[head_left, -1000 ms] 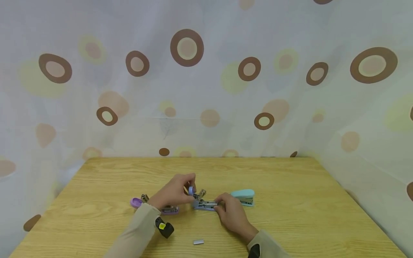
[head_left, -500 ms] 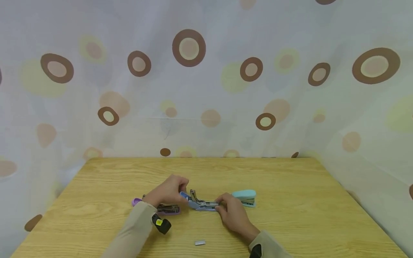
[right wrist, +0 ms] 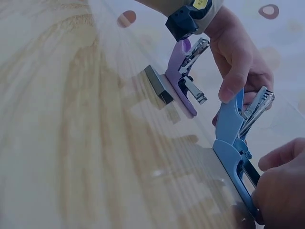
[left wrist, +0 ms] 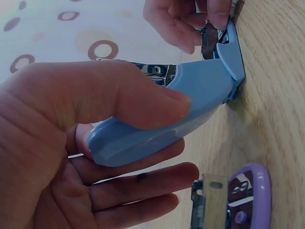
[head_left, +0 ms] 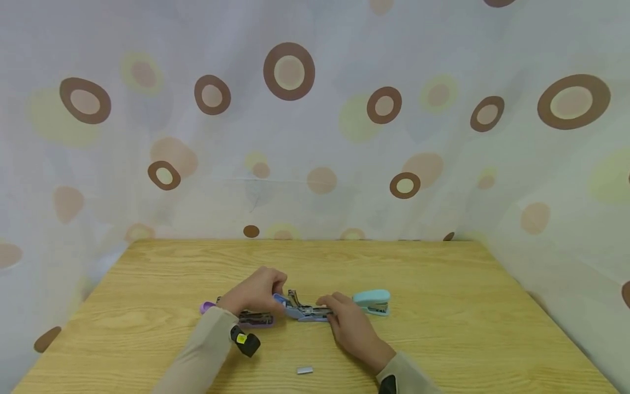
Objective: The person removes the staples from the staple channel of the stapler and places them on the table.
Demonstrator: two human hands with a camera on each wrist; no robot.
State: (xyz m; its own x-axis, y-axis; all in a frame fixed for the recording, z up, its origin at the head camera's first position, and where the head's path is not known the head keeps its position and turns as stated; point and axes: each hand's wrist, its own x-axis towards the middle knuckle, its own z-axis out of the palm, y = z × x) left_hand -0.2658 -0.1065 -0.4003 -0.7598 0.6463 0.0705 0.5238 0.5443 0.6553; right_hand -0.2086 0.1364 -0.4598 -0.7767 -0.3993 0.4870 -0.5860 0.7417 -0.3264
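Holding the blue stapler [head_left: 306,316] opened out on the worktop [head_left: 443,328], between the purple stapler [left wrist: 263,195] and the teal stapler [head_left: 371,298]. Pinching the tipped-back upper cover [left wrist: 205,78] in the left-hand grip [head_left: 258,290], and holding the far end of the base, near the metal rail [head_left: 315,311], in the right-hand grip [head_left: 353,328], with exact contact there partly hidden. Could, with too much push backward on the cover, strain the hinge [left wrist: 231,93]. Could also slip from the smooth plastic, if pinching too lightly, and perhaps let the raised metal arm [right wrist: 256,112] drop toward the right-hand grip. Might bump the purple stapler, because of its place just beside the left-hand grip. Better also to watch the sleeves [head_left: 197,350]: easy to brush away the loose staple strip [head_left: 304,370], and possibly to break it.
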